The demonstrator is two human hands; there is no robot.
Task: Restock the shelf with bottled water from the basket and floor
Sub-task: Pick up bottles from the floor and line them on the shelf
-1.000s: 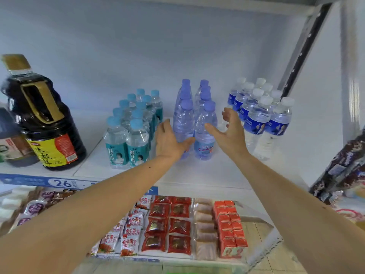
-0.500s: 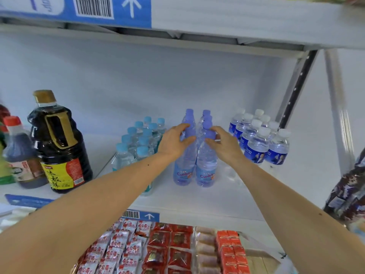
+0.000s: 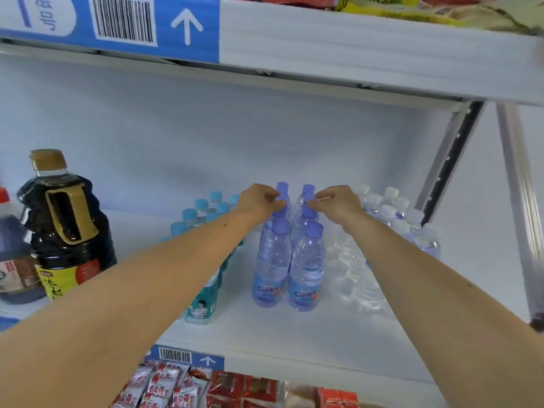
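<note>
- far left of the frame: a dark sauce jug (image 3: 63, 219) stands on the white shelf (image 3: 265, 328).
- left of centre: teal-capped bottles (image 3: 203, 301), partly behind the forearm.
- centre: the left hand (image 3: 259, 201) pinches a purple-capped water bottle (image 3: 272, 260) by its neck; the right hand (image 3: 338, 203) pinches one in the neighbouring row.
- right: white-capped bottles (image 3: 391, 207).

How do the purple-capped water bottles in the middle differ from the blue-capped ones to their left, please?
The purple-capped bottles have lilac labels reading "Cunb..."; the blue-capped bottles have teal labels showing a person. The purple-capped ones stand taller, in two files, with both hands at their necks; the blue-capped ones are untouched. Both groups are clear, upright water bottles on one shelf.
</note>
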